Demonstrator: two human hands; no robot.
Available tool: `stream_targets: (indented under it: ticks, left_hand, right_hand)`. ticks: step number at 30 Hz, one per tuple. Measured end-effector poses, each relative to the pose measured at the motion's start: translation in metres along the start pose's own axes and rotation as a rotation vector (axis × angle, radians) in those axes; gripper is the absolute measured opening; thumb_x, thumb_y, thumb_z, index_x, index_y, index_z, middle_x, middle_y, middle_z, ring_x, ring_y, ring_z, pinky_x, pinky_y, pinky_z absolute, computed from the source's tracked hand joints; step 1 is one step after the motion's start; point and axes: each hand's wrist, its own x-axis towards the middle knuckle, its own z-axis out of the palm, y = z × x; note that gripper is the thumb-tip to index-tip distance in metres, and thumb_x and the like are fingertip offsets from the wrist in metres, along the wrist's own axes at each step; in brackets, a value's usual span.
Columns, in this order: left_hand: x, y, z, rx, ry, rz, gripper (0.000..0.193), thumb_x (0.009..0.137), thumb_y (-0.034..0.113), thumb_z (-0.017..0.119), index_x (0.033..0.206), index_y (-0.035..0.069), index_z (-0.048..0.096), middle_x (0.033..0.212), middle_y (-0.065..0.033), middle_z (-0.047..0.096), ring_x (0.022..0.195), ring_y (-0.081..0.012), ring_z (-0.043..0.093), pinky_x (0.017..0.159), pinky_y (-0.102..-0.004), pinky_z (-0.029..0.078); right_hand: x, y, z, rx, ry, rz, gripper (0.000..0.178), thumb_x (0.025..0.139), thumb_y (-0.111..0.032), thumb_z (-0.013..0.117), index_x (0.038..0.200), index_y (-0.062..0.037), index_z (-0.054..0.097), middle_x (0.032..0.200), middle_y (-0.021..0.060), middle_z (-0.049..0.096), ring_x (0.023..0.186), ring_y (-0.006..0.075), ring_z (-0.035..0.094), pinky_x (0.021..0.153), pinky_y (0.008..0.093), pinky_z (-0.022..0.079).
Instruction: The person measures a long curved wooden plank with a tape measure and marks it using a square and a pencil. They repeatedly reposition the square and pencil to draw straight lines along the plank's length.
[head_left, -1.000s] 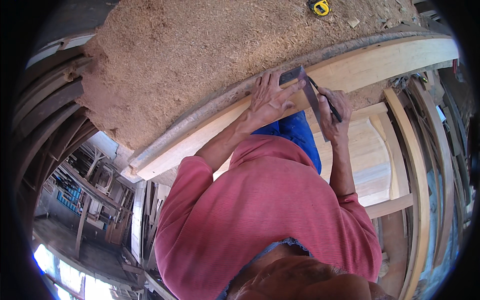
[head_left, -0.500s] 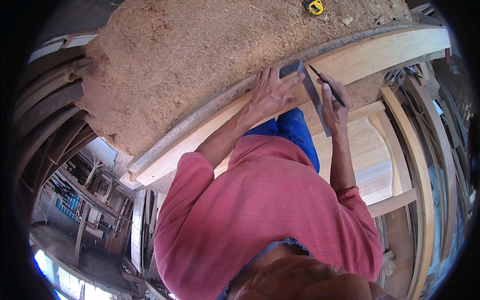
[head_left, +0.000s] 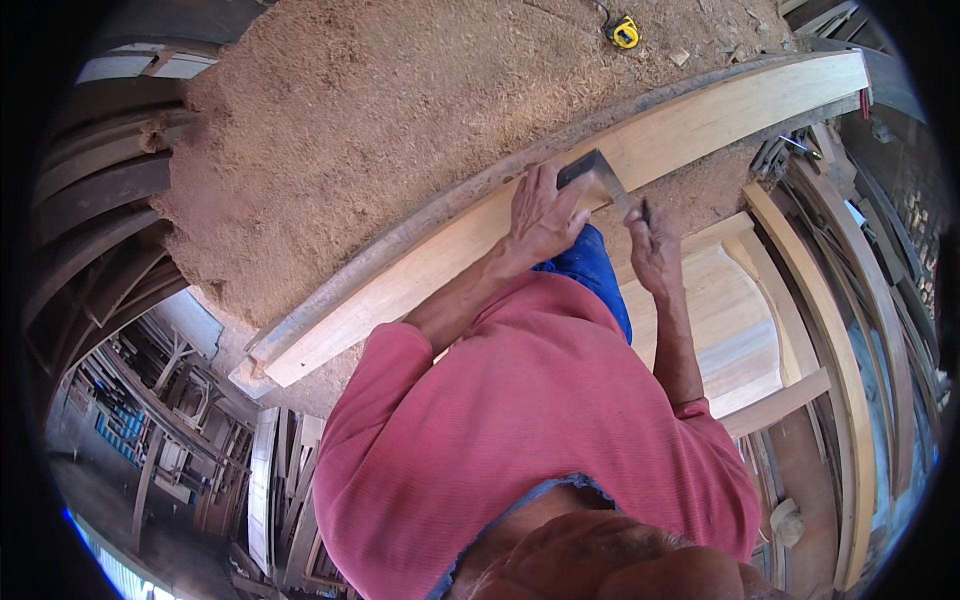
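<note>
A long pale wooden board runs across in front of me, from lower left to upper right. On it, a try square with a dark stock and a metal blade sits under my left hand, which is closed on it by the stock. The blade looks foreshortened, and the square seems tilted. My right hand is closed at the blade's far end, its fingers slightly smeared by motion. A dark pencil shows only in part at those fingers; whether they also grip the blade is unclear.
Sawdust lies heaped beyond the board, with a yellow tape measure on it. To the right stands a pale wooden panel with a curved frame, beside long timber strips. More timber is stacked at the left.
The square's blade, earlier lying long across the board toward me, now appears shorter and turned. My right hand has moved left and down to the blade's end; the pencil is less visible.
</note>
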Motion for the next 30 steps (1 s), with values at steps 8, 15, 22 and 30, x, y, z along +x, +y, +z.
stream_targets:
  ticks: [8, 15, 22, 30]
  left_hand:
    - [-0.050, 0.025, 0.027, -0.289, -0.024, 0.085, 0.037, 0.073, 0.002, 0.071, 0.108, 0.005, 0.058, 0.122, -0.0252, 0.058, 0.109, -0.0448, 0.058, 0.094, -0.0547, 0.049]
    - [-0.020, 0.037, 0.027, -0.330, -0.120, 0.162, 0.054, 0.076, 0.018, 0.083, 0.121, 0.005, 0.057, 0.136, -0.0250, 0.059, 0.115, -0.0428, 0.058, 0.099, -0.0523, 0.046]
    - [0.109, 0.059, 0.053, 0.128, 0.030, 0.242, 0.106, 0.078, 0.047, 0.089, 0.162, 0.006, 0.038, 0.150, -0.0275, 0.047, 0.129, -0.0474, 0.049, 0.106, -0.0603, 0.039]
    - [0.227, 0.104, 0.168, 0.511, -0.145, 0.015, 0.138, 0.069, 0.057, 0.095, 0.175, 0.025, 0.013, 0.153, -0.0315, 0.040, 0.136, -0.0487, 0.044, 0.111, -0.0617, 0.036]
  right_hand:
    - [-0.027, 0.046, 0.062, 0.645, -0.099, 0.556, 0.027, 0.113, -0.034, 0.061, 0.112, -0.0093, 0.071, 0.084, -0.0040, 0.064, 0.068, 0.0036, 0.052, 0.060, 0.0219, 0.044]
    - [-0.012, 0.067, 0.050, 0.951, 0.083, 0.494, 0.021, 0.109, -0.031, 0.070, 0.112, -0.0099, 0.068, 0.080, -0.0059, 0.063, 0.063, 0.0023, 0.050, 0.054, 0.0210, 0.041]
    - [0.000, 0.103, -0.006, 0.894, 0.165, 0.459, 0.023, 0.108, -0.032, 0.071, 0.112, -0.0099, 0.067, 0.088, -0.0026, 0.067, 0.062, 0.0023, 0.051, 0.054, 0.0200, 0.042]
    - [0.018, 0.197, -0.114, 0.872, 0.118, 0.420, 0.027, 0.106, -0.037, 0.072, 0.107, -0.0104, 0.068, 0.079, -0.0047, 0.062, 0.059, 0.0016, 0.049, 0.050, 0.0207, 0.040]
